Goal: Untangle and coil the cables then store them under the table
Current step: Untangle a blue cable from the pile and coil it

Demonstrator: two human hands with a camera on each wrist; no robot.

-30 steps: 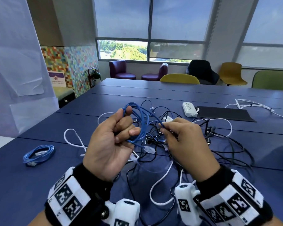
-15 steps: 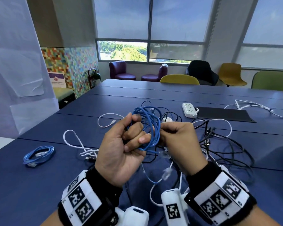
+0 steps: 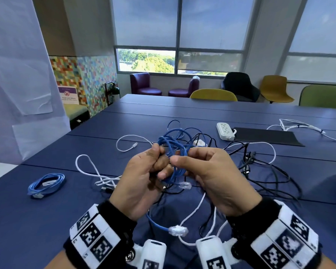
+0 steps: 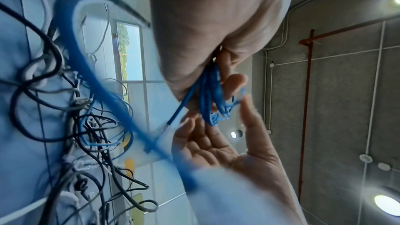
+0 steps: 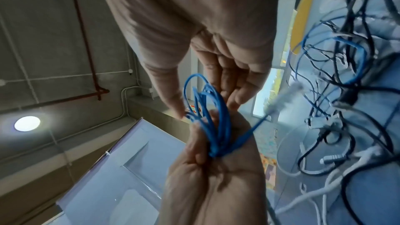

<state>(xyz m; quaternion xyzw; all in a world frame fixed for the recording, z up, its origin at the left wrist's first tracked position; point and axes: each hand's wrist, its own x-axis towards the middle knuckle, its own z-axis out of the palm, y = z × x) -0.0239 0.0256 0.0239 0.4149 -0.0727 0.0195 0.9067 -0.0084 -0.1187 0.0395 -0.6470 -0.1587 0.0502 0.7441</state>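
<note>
Blue counter [image 3: 241,220] carries the tangle [image 3: 260,166]. Since 1 second ago the blue cable [image 3: 175,150] has gathered into tight loops held above it: left hand [image 3: 142,183] grips them with curled fingers, right hand [image 3: 211,177] pinches them. Coiling seems nearly done; 1 coil [image 3: 46,183] already lies aside.

A blurred blue cable [image 4: 121,109] crosses the left wrist view, its lower end lost behind a pale smear. The left hand [image 3: 144,183] hides part of the blue coil [image 3: 173,152].

blue table [image 3: 182,111] | cable tangle [image 3: 260,171] | coiled blue cable [image 3: 46,183] | power strip [image 3: 225,131]
</note>
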